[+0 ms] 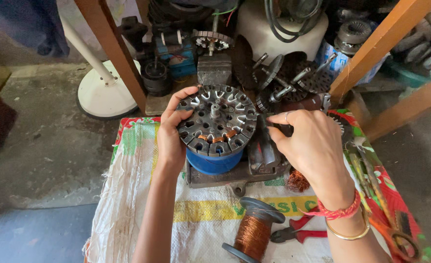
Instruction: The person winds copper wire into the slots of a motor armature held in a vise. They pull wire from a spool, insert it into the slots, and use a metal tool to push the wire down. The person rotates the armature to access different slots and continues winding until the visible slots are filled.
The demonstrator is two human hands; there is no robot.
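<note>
Head view: the left hand (pixel 170 134) wraps around the left rim of a round slotted metal motor core (pixel 218 120), thumb on top and fingers curled over the edge, grasping it firmly. The core sits on a blue cylinder (pixel 214 163), which rests on a grey metal base (pixel 235 173) at the far end of a table covered with a woven sack (pixel 128 195). A few turns of copper wire show in 3 slots on the near side of the core. The right hand (pixel 305 146) hovers just beside the core's right edge with fingertips pinched together; whether they hold a fine wire I cannot tell, since nothing is clear between them.

Risks, as a judgement: the core stands high on the narrow blue cylinder, so a sideways pull from the right hand could tip or twist it if the left hand loosens. Thin copper wire can snag on a slot edge and scrape or snap. The copper wire spool (pixel 253 234) stands near the table's front edge, and a tug could roll it off. The red-handled pliers (pixel 298 234) lie just beside the right forearm and could be knocked. Loose tools (pixel 366 175) at the right sit near that wrist too.
</note>
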